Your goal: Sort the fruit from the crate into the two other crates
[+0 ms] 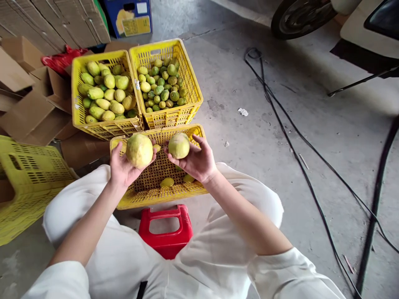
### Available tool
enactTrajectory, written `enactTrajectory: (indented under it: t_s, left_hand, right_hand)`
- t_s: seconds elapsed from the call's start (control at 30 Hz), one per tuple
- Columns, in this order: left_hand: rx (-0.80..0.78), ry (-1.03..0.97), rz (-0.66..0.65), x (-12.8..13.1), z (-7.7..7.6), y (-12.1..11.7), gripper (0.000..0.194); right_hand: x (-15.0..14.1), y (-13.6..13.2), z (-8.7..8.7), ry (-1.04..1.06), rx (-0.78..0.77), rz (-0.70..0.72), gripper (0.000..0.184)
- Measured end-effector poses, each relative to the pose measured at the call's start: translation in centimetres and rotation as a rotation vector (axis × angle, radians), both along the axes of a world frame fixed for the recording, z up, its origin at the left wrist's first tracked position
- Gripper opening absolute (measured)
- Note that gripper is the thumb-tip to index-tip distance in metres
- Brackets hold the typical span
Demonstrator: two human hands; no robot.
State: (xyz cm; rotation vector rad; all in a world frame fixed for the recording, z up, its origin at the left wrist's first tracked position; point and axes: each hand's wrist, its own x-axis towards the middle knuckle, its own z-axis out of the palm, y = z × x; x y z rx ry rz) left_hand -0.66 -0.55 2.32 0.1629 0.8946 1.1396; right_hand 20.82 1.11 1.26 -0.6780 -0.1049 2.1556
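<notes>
My left hand [121, 171] is wrapped from below around a large, roundish yellow-green lemon [139, 150]. Level with it, my right hand [201, 162] holds a smaller, round, greenish lemon [178, 145] with a pale patch on top. Both fruits are held above a yellow plastic crate [162, 195] between my knees. A few lemons lie in that crate, among them a yellow one [167, 182] near its front wall; my hands and the held fruit hide part of the inside.
Two yellow crates stand behind, one with larger long lemons [109, 81], the other with small greener ones [158, 90]. Cardboard boxes [34, 112] and another yellow crate [31, 174] are at left. A red stool [166, 245] is under me. Black cables [289, 145] cross the floor at right, near a motorbike wheel [299, 18].
</notes>
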Motion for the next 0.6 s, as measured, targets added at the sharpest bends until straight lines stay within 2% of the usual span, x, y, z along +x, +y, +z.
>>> enactTrajectory:
  t_s: [0.1,0.17,0.3,0.43,0.5,0.6]
  left_hand:
    - [0.037,-0.035,0.037,-0.4,0.6,0.0,0.043]
    - [0.034,-0.041,0.059,-0.7,0.8,0.2,0.044]
    - [-0.005,-0.053,0.049,-0.7,0.9,0.6,0.047]
    - [-0.034,-0.032,0.084,-0.4,0.5,0.8,0.044]
    - [-0.021,-0.019,0.102,-0.6,0.5,0.8,0.045]
    - [0.016,-0.022,0.083,-1.3,1.0,0.7,0.052]
  right_hand:
    - [0.4,0.3,1.3,0.027,0.087,-0.092,0.029]
    - [0.7,0.5,1.6,0.036,0.123,-0.089,0.034]
    - [0.8,0.7,0.4,0.042,0.078,0.032,0.040]
    - [0.5,0.4,-1.0,-0.021,-0.040,0.083,0.026]
    - [0.5,0.2,-0.8,-0.039,-0.030,0.069,0.028]
    - [0.9,0.2,0.4,-0.028,0.070,-0.024,0.036]
